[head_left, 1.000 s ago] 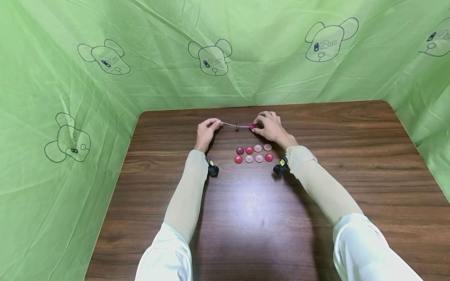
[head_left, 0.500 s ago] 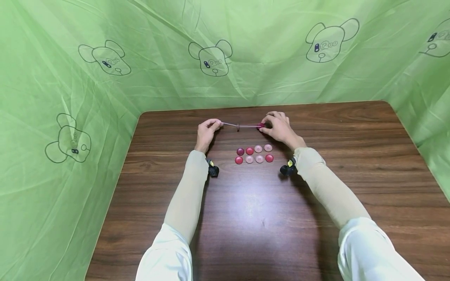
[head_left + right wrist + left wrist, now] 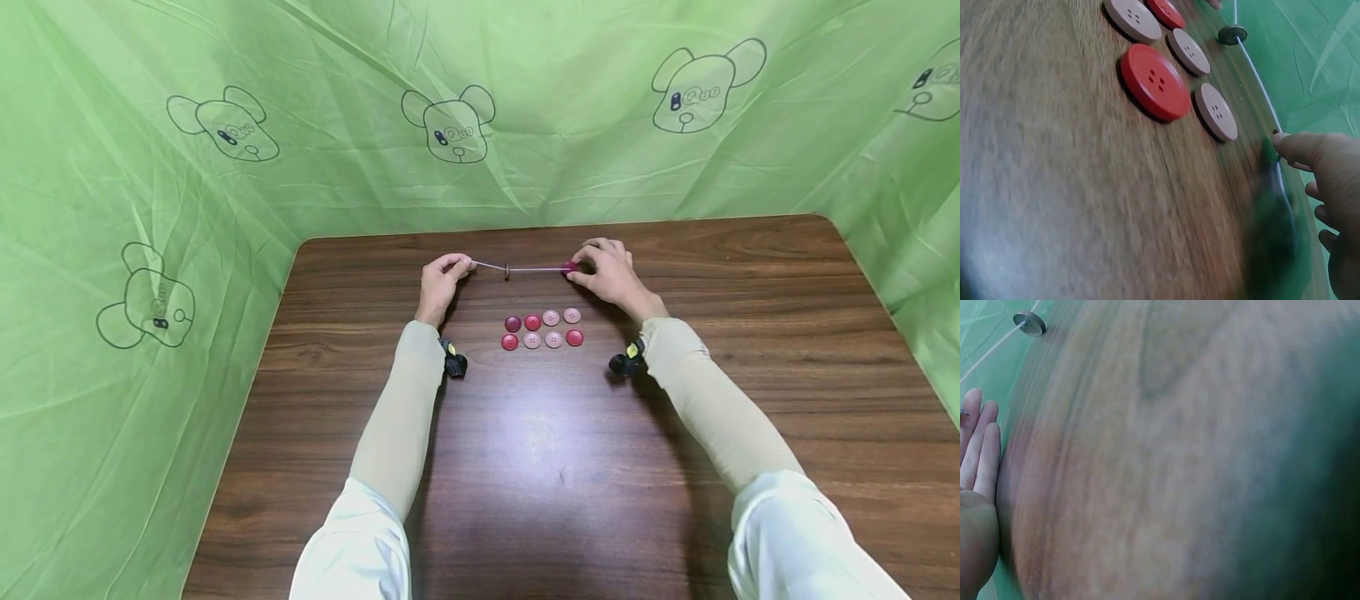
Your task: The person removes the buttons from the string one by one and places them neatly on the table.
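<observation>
My left hand [image 3: 438, 285] pinches one end of a thin pale string [image 3: 536, 269] between thumb and fingertips. Toward the right the string runs taut above the table to my right hand [image 3: 611, 271]. There the thumb and index finger pinch a crimson button [image 3: 569, 268], mostly covered by the fingers. A dark brown button [image 3: 507, 272] hangs on the string between the hands, standing on edge with the string through it. In the right wrist view the brown button [image 3: 1232, 35] shows clearly, and a string tail [image 3: 1286, 203] trails past the right fingertips.
Nearer than the string, several loose buttons lie in two rows on the wooden table [image 3: 525, 500], among them a purple button [image 3: 512, 323], a red button [image 3: 573, 337] and a pale pink button [image 3: 532, 340]. A green cloth [image 3: 555, 167] with printed bear heads encloses the table's back and sides.
My right hand has moved to the right with the crimson button, lengthening the stretch of string between the hands. My left hand, the brown button and the loose buttons stay almost where they were.
</observation>
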The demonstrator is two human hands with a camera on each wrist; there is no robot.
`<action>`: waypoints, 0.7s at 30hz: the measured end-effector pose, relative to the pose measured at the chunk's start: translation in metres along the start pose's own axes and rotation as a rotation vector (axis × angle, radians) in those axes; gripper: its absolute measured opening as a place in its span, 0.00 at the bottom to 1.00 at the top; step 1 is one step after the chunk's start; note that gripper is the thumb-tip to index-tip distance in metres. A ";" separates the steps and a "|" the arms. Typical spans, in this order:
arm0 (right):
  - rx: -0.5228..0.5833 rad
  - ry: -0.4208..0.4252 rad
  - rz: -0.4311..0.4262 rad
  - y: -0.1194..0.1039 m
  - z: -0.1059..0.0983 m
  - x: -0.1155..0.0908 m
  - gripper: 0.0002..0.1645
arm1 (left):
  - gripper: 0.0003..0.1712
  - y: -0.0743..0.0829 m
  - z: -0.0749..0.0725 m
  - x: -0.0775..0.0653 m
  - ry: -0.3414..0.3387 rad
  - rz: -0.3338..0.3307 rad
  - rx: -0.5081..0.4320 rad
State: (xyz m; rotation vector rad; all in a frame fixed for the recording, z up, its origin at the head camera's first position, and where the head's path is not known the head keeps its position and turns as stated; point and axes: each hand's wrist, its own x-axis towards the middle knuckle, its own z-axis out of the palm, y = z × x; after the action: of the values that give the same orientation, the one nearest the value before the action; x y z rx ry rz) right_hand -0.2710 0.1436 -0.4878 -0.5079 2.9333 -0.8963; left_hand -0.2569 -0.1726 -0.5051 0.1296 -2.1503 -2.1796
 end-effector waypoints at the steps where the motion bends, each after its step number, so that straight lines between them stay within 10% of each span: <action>1: 0.002 0.001 0.002 0.001 -0.001 -0.001 0.18 | 0.18 0.000 0.000 0.000 0.001 0.000 -0.004; 21: 0.008 0.019 0.051 0.019 -0.015 -0.012 0.19 | 0.19 0.000 0.000 -0.001 0.006 -0.015 -0.002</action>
State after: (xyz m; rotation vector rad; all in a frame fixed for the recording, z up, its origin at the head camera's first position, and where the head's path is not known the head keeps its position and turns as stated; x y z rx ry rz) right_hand -0.2668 0.1704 -0.4862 -0.4239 2.9440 -0.9119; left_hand -0.2560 -0.1724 -0.5048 0.1524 -2.1503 -2.1867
